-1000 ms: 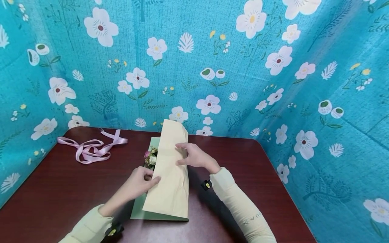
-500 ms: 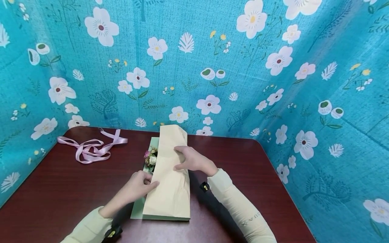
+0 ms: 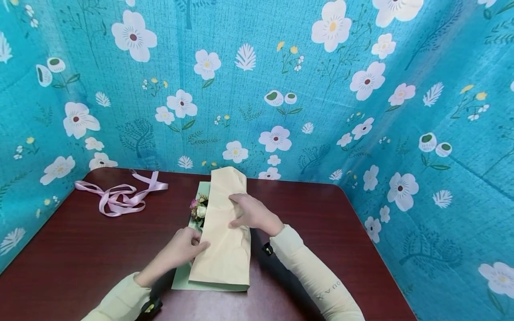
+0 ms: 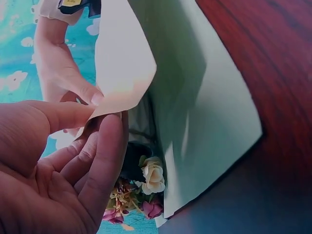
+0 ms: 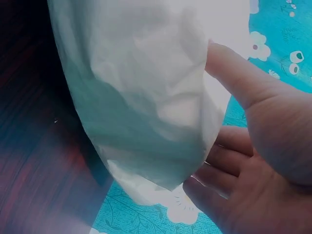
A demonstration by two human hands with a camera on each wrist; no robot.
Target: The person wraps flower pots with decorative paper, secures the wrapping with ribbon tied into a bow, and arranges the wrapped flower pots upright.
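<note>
A sheet of wrapping paper, cream on one face (image 3: 222, 263) and pale green on the other (image 3: 181, 280), lies lengthwise before me, its right side folded over a bunch of flowers (image 3: 200, 211). Pink and white blooms show at the fold's left edge; the rest of the bunch is covered. My left hand (image 3: 184, 246) pinches that free edge, thumb on top and fingers beneath, as the left wrist view shows. On the folded part's upper right rests my right hand (image 3: 257, 215), thumb and fingers spread apart over the creased paper (image 5: 141, 92).
Loosely looped pink ribbon (image 3: 154, 183) lies at the back left of the dark red-brown table (image 3: 313, 205). A blue flowered cloth (image 3: 249, 120) hangs behind the table and along its sides.
The folded paper has come down lower over the flowers, its top end dropping. Both hands have shifted slightly toward me with it, the left still pinching the edge.
</note>
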